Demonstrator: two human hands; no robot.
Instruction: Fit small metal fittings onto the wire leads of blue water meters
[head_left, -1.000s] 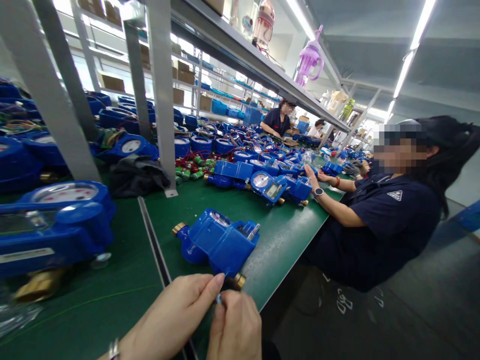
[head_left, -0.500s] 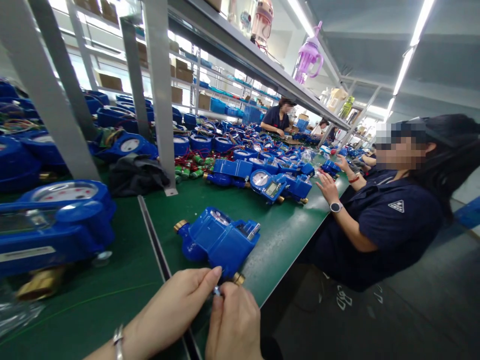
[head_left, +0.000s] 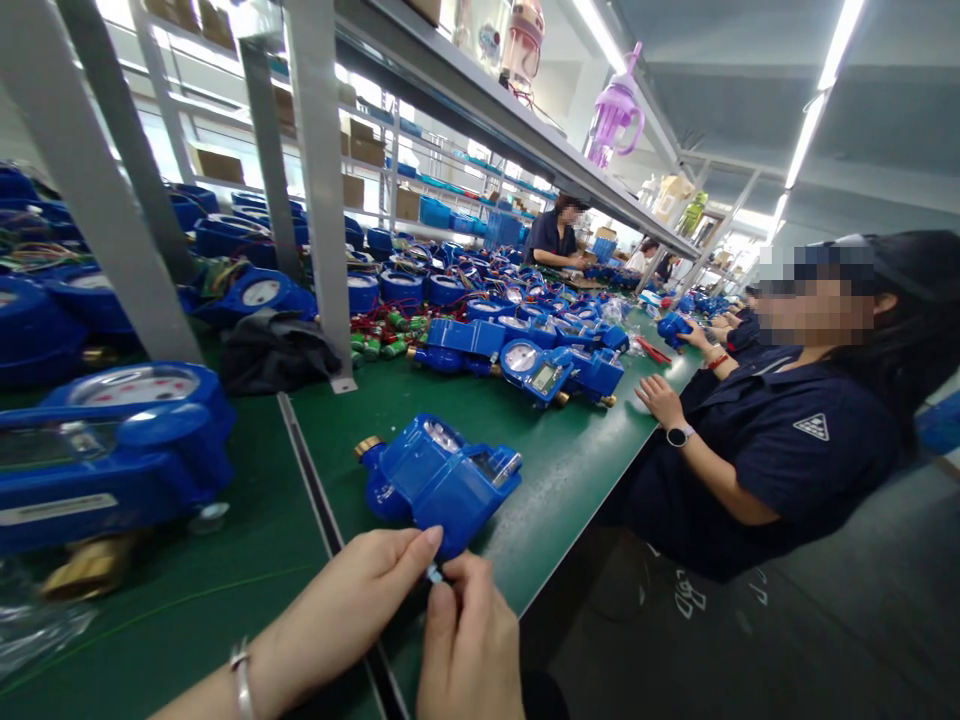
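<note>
The fingers (head_left: 431,545) of both hands meet at the lower centre of the frame, pinched together on a tiny pale blue-white part (head_left: 434,574) that shows only as a sliver between them; what it is cannot be told. The left hand (head_left: 360,600) comes in from the lower left with a thin silver bracelet (head_left: 240,672) on its wrist, thumb and forefinger closed on the part. The right hand (head_left: 469,650) rises from the bottom edge, its fingertips clenched on the same piece.

Just above the pinch, touching or nearly touching the fingertips, lies a glossy blue plastic water meter with a brass threaded end (head_left: 439,482), on the green-matted table (head_left: 562,470). To handle the part well, it seems wise to keep the grip at the very fingertips, light and steady, with the meter close by.

To the left a larger blue meter with a round dial (head_left: 112,450) sits near the frame edge. Farther up the table lie many more blue meters (head_left: 525,360). At the right a co-worker in a dark navy shirt (head_left: 787,450) rests a hand wearing a wristwatch (head_left: 679,435) at the table edge.
</note>
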